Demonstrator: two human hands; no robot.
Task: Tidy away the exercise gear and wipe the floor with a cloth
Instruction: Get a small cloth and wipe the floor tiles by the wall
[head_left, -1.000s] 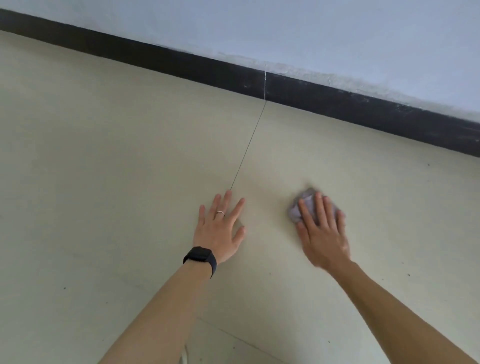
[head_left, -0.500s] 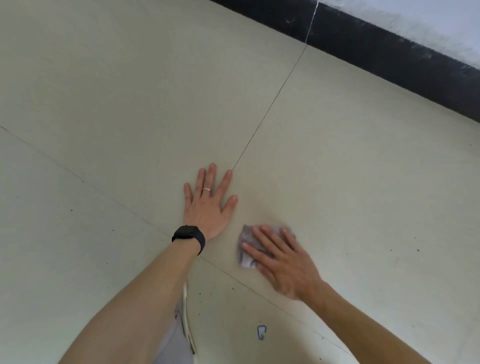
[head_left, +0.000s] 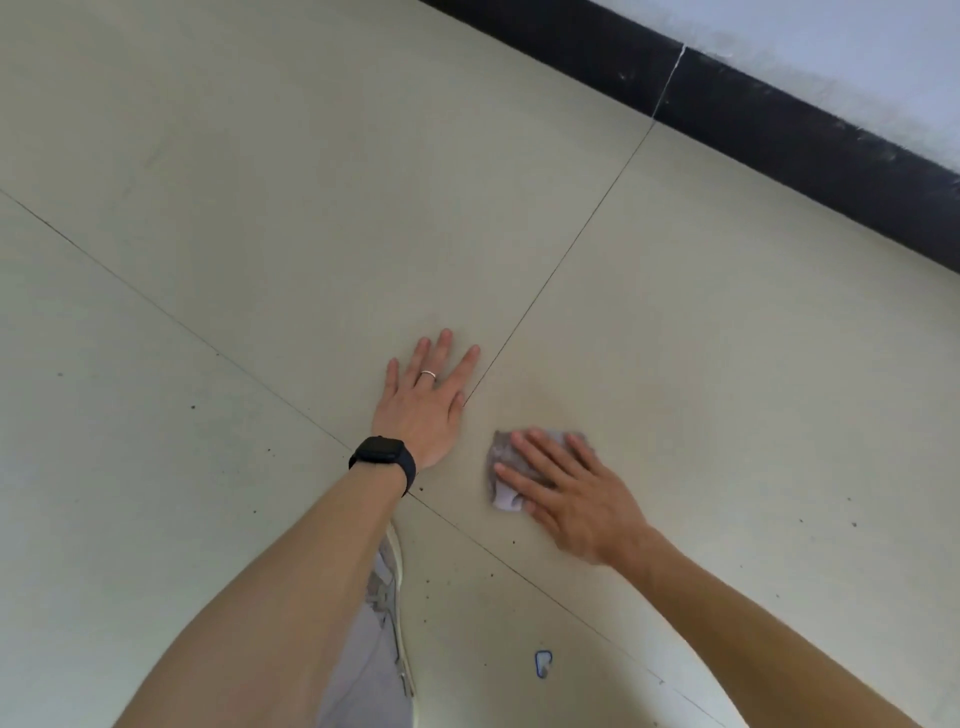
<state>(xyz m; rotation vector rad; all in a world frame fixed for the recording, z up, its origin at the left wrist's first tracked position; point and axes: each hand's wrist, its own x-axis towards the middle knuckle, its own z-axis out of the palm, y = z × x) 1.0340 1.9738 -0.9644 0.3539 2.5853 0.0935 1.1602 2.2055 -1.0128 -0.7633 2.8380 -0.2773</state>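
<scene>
Pale beige tiles make up the floor (head_left: 218, 260), crossed by thin grout lines and scattered with dark specks; at centre the left hand (head_left: 423, 402) lies flat with fingers spread wide, holding nothing, a ring (head_left: 428, 373) on one finger and a black watch (head_left: 383, 457) at the wrist; just right of it, not touching, the right hand (head_left: 566, 493) presses flat on a small grey cloth (head_left: 503, 470), fingers extended over it rather than closed round it; the cloth sits on the tile close to where the grout lines meet. It looks light, soft and limp, likely to bunch or slide out under an uneven push, so a broad palm over its middle seems the surest hold; a black skirting board (head_left: 779, 135) runs along the wall at upper right; no exercise gear can be made out.
</scene>
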